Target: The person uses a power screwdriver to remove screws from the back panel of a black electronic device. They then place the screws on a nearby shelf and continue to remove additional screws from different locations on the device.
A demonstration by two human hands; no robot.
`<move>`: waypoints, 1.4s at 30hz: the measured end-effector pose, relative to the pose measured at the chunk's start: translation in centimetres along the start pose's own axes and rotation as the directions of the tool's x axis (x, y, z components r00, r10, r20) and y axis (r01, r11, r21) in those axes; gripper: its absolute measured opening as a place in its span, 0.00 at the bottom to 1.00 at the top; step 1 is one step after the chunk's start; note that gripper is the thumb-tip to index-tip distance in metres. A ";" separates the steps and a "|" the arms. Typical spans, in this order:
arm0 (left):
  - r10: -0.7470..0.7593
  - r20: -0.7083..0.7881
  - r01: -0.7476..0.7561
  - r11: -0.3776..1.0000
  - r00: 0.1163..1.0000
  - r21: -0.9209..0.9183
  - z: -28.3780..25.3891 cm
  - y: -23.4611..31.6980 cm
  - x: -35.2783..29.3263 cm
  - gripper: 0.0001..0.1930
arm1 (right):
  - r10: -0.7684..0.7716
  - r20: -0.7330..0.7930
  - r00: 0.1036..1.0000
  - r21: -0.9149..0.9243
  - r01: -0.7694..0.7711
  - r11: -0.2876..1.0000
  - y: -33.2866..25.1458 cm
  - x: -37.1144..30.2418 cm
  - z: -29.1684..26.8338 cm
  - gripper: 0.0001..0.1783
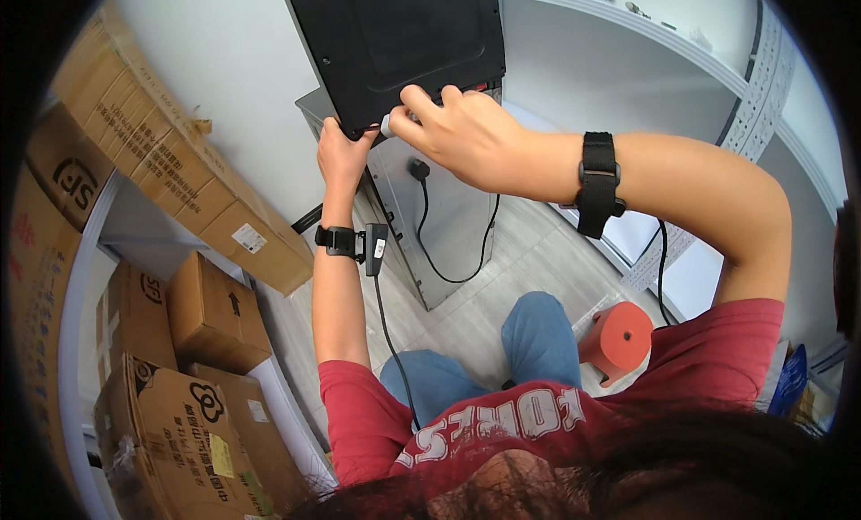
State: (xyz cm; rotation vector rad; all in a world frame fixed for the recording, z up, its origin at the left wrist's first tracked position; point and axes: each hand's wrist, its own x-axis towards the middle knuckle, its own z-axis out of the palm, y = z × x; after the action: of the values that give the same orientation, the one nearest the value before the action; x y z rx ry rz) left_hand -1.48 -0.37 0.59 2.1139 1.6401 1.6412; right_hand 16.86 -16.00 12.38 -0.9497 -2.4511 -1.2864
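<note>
A black flat-faced box or panel with screws along its rim stands on a grey metal cabinet in front of me. At its lower left corner is my left hand, fingers closed; what they pinch is hidden. My right hand is curled at the panel's lower edge. It grips a small light-grey piece, perhaps a handle, pointing toward my left fingers. Most of that piece is covered by the hand. A black plug with its cable sits on the cabinet's face below.
Cardboard boxes fill shelving on the left, beside a tall carton stack. White shelving curves along the right. A red stool stands by my knee. Cables run from the black straps on my wrists.
</note>
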 end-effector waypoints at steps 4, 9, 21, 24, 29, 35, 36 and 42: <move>-0.031 0.116 0.046 0.990 0.993 -0.133 -1.2 0.2 -0.4 0.24 | -0.029 -0.018 0.999 0.049 0.030 0.998 0.5 -0.6 0.7 0.25; 0.015 0.155 0.006 0.991 0.988 -0.134 -2.0 -0.5 0.2 0.24 | -0.154 -0.211 0.965 0.078 0.174 0.982 1.3 -0.4 1.6 0.16; 0.060 0.182 -0.057 0.998 0.982 -0.025 -2.3 -1.6 0.4 0.22 | 0.145 0.051 0.988 0.435 -0.153 0.887 -0.7 4.7 -2.1 0.17; 0.131 0.070 -0.130 0.991 0.989 -0.029 -4.2 2.1 -0.6 0.21 | 0.210 0.068 0.975 0.423 -0.219 0.879 -0.7 4.4 -1.5 0.17; 0.538 -0.208 -0.551 0.835 0.817 -0.003 -6.0 5.3 -2.8 0.20 | 0.294 0.060 0.954 0.479 -0.286 0.830 -0.2 3.8 -1.4 0.17; 0.537 -0.313 -0.558 0.829 0.784 0.025 -4.6 7.2 -4.3 0.18 | 0.322 0.055 0.945 0.505 -0.304 0.808 0.0 3.1 -1.1 0.17; 0.553 -0.317 -0.571 0.820 0.770 0.042 -4.5 7.4 -4.1 0.17 | 0.327 0.050 0.944 0.514 -0.305 0.802 0.1 3.0 -1.1 0.17; 0.649 -0.233 -0.652 0.755 0.725 0.074 -5.7 7.3 -2.9 0.15 | -0.278 -0.374 0.885 0.226 0.378 0.898 3.1 1.2 1.0 0.11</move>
State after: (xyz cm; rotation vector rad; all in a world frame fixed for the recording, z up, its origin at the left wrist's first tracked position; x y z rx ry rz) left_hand -0.11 -8.86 5.09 2.7828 0.9204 2.1401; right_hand 18.03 -13.35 14.39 -0.2148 -2.4955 -1.0229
